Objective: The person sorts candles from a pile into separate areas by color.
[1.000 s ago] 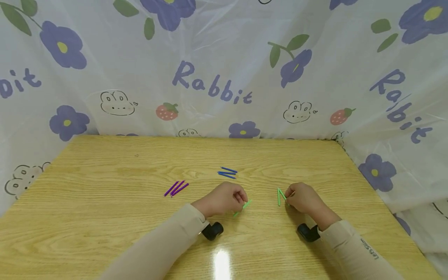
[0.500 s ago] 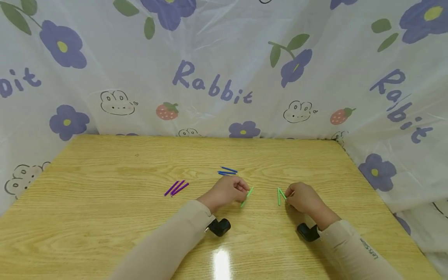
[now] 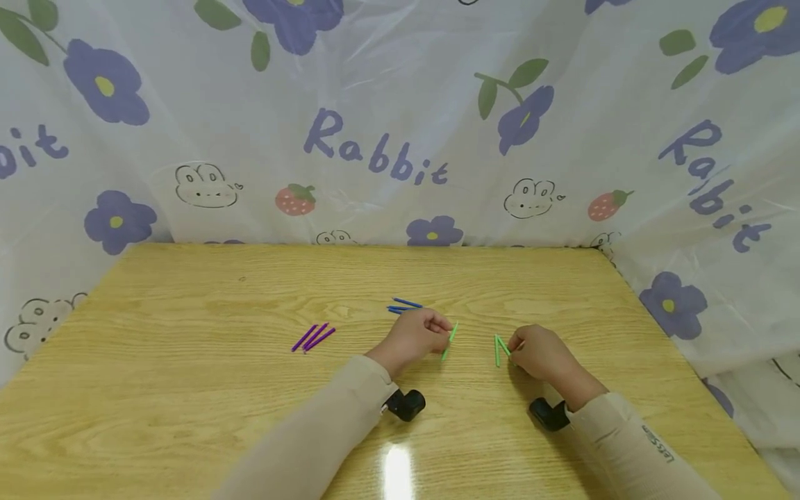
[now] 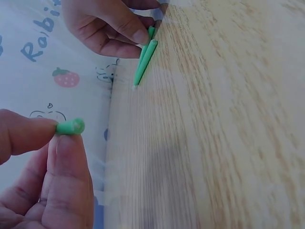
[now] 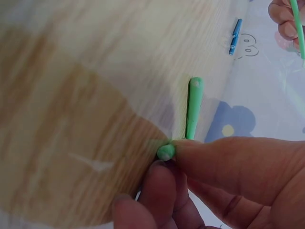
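My left hand [image 3: 414,339] pinches a thin green candle [image 3: 451,340] between thumb and fingers, raised over the table; the left wrist view shows the end of this held candle [image 4: 72,126]. To its right, a second green candle [image 3: 497,351] lies on the wood. Beside that one, my right hand [image 3: 542,353] pinches a third green candle [image 5: 166,151] low at the tabletop, its far end close to the lying candle's, like a narrow V upside down. Fingers hide part of the third candle in the head view.
Several purple candles [image 3: 312,337] lie loosely side by side at the left. Several blue candles [image 3: 405,305] lie behind my left hand, which partly covers them. A patterned white cloth [image 3: 369,90] hangs at the back edge of the wooden table [image 3: 187,389].
My left hand has moved away from me and to the right with its green candle, now nearer the other two and partly covering the blue candles. My right hand has stayed in place.
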Demonstrator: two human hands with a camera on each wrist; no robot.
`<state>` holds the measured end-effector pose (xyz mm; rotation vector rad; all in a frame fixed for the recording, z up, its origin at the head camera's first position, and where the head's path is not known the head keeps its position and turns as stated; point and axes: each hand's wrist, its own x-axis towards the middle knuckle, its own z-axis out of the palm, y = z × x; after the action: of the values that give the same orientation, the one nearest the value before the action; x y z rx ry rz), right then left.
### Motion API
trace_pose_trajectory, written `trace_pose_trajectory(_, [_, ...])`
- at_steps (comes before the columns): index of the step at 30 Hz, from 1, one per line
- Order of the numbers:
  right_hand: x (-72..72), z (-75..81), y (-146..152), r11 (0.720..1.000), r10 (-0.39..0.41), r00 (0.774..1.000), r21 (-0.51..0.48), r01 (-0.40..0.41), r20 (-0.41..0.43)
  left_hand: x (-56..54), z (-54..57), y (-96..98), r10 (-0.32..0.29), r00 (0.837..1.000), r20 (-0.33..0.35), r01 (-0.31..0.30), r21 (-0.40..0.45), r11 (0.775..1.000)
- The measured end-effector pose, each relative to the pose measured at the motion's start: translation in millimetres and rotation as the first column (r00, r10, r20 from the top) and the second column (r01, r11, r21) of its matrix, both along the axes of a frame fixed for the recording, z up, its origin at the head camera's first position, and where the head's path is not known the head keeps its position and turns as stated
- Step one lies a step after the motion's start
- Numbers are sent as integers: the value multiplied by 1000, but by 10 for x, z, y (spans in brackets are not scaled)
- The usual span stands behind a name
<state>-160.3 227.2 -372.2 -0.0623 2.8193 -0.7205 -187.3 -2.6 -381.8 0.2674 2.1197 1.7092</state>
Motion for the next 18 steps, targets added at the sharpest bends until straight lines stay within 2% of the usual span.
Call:
trace_pose_trajectory(12, [10, -1, -3, 1000, -5, 1000, 10, 5, -2, -9, 4, 140, 56, 998, 14, -56, 21, 998])
trace_pose_trajectory(18, [6, -2, -1, 1000, -6, 1000, 8, 6, -6, -48, -37, 237, 73, 997, 27, -74, 42, 996])
